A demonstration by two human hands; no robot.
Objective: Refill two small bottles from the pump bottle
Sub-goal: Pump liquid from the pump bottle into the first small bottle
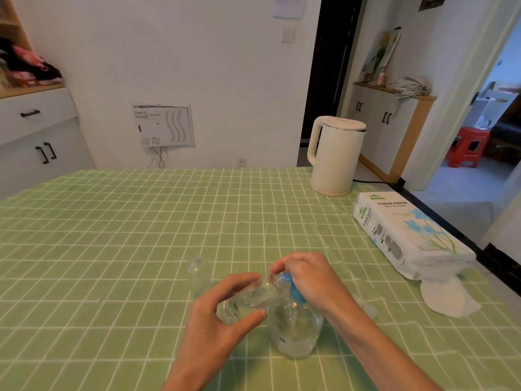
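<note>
A clear pump bottle with a blue pump head stands on the green checked tablecloth near the front. My right hand rests closed on top of the blue pump head. My left hand holds a small clear bottle tilted, its open neck right at the pump's nozzle. A second small clear bottle stands upright just left of and behind my left hand, without a cap. Something small and clear lies right of my right wrist, mostly hidden.
A white electric kettle stands at the table's far right. A pack of tissue paper lies along the right edge with a loose white tissue in front of it. The table edge drops off to the right.
</note>
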